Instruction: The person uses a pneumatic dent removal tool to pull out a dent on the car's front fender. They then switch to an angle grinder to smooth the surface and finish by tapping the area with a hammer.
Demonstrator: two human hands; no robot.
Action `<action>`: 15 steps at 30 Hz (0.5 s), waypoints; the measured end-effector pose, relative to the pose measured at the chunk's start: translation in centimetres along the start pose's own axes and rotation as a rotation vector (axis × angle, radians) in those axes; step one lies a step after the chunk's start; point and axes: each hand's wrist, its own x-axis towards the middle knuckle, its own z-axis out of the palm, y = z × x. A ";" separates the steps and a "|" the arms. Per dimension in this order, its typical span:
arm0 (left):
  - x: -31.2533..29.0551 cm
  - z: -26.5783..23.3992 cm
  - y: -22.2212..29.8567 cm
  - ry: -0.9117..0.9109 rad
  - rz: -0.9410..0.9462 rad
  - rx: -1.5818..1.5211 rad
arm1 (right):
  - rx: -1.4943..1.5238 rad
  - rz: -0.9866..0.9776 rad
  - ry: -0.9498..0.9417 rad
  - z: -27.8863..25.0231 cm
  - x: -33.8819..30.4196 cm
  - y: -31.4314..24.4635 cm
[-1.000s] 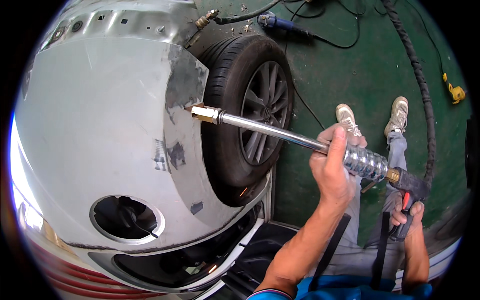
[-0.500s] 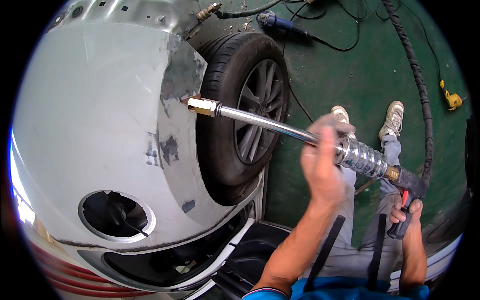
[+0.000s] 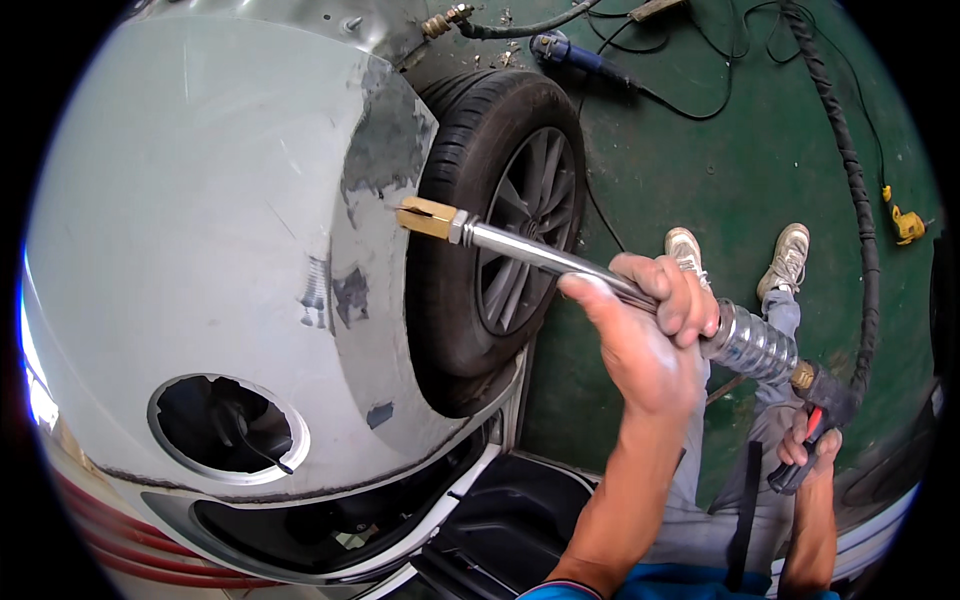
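A slide-hammer dent puller with a bright metal rod (image 3: pixel 520 247) lies across the view, sloping down to the right. Its slotted brass tip (image 3: pixel 426 216) is at the edge of the pale grey car panel (image 3: pixel 230 180); whether they touch I cannot tell. My left hand (image 3: pixel 655 335) is closed round the rod, just ahead of the ribbed metal sliding weight (image 3: pixel 752 342). Behind the weight, my right hand (image 3: pixel 812 442) grips the black pistol handle (image 3: pixel 790 474) with its red trigger (image 3: pixel 815 424). Bare metal patches (image 3: pixel 390 140) show on the panel's edge.
A car wheel (image 3: pixel 505 220) stands behind the rod. On the green floor lie a blue angle grinder (image 3: pixel 580 55), cables and a yellow power tool (image 3: pixel 908 226). A thick wrapped cable (image 3: pixel 850 190) runs to the handle. The panel has a round opening (image 3: pixel 215 425).
The puller has drawn slightly back from the panel and turned, showing the slot in its brass tip. My left hand, blurred before, now wraps the rod. The view has shifted a little.
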 end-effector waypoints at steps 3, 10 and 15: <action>-1.9 1.5 0.5 0.253 0.090 0.159 | -0.008 0.082 -0.127 -1.7 0.3 -0.8; -1.4 1.5 1.9 0.204 0.146 0.270 | -0.006 0.109 -0.011 0.5 1.6 0.2; -0.9 1.4 1.5 0.155 0.116 0.271 | 0.006 0.095 0.005 0.2 1.4 0.5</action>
